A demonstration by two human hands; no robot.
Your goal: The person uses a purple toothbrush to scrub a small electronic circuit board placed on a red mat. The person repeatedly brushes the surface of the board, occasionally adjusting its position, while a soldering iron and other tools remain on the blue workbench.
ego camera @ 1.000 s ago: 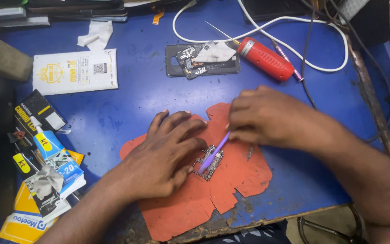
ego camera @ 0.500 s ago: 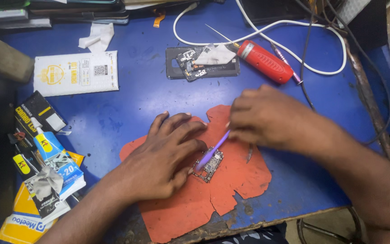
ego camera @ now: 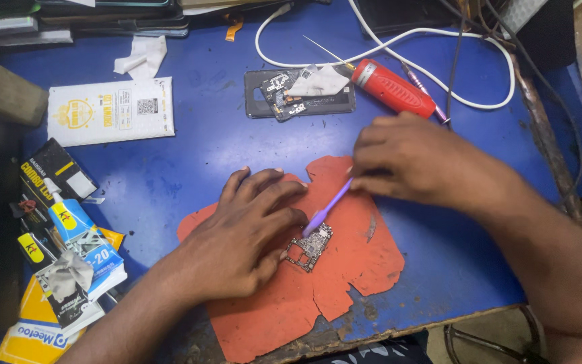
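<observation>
While the left hand [ego camera: 240, 239] lies flat with fingers spread, its fingertips pin the small circuit board [ego camera: 310, 246] at their three o'clock. Pinched in the right hand [ego camera: 419, 162], a purple brush [ego camera: 326, 207] touches the board's twelve o'clock edge.

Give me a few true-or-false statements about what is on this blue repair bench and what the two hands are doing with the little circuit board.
1. The right hand holds a purple tool whose tip meets the small circuit board. True.
2. The circuit board lies directly on the bare blue table. False: it lies on a torn orange mat.
3. The left hand rests flat beside the board, fingers at its edge. True.
4. The red-handled tool is in the left hand. False: it lies untouched near the far side, by the opened phone.
5. A white cable loops across the far end of the table. True.
</observation>
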